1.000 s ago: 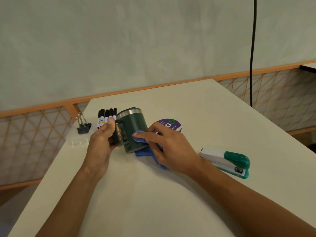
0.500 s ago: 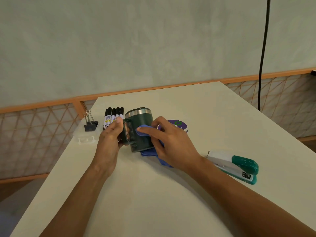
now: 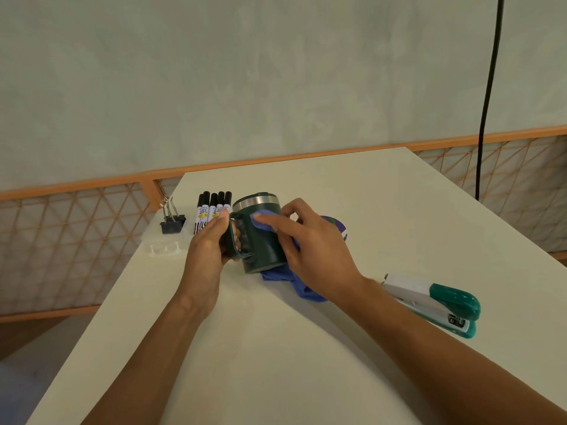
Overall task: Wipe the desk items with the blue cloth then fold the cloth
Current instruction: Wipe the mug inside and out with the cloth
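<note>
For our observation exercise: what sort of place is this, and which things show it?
Probably an office or study desk: a pale tabletop with a stapler, black markers and a binder clip.

We record two hands and two forearms. The left hand [image 3: 208,250] and the right hand [image 3: 313,253] are bare, with short-cut fingernails. The left forearm [image 3: 171,342] and the right forearm [image 3: 429,342] are uncovered along their whole visible length.

The matt dark-green mug [image 3: 263,243] has a shiny metal rim, the blue cloth [image 3: 302,285] looks soft, the desk [image 3: 306,363] smooth.
</note>
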### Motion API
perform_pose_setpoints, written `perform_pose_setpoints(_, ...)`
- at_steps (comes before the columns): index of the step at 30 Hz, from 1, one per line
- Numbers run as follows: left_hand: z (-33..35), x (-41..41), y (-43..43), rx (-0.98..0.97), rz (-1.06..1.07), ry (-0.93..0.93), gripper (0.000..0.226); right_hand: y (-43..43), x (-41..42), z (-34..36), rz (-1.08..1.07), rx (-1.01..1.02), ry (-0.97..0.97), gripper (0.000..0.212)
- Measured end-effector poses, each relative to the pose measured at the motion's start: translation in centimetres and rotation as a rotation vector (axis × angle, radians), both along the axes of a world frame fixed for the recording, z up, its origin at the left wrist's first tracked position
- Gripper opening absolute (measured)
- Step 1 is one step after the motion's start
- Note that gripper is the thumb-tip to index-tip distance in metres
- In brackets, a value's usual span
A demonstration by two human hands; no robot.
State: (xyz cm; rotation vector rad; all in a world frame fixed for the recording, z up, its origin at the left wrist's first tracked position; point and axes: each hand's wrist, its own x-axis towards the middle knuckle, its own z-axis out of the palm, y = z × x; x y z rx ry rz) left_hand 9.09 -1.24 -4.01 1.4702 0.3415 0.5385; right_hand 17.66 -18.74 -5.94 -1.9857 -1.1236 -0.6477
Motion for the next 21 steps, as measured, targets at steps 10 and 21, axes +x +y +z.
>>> perform_pose_setpoints(10,0.6,0.0,-1.7,0.071,0.072,-0.016,0.04,-0.4,-0.9,-0.3,0.019,-0.039,-0.023,0.041)
perform_pose_setpoints(21,0.5,0.1,-1.7,0.134,0.145,0.069,0.042,1.3,-0.8,0.3,-0.042,0.068,0.04,0.041)
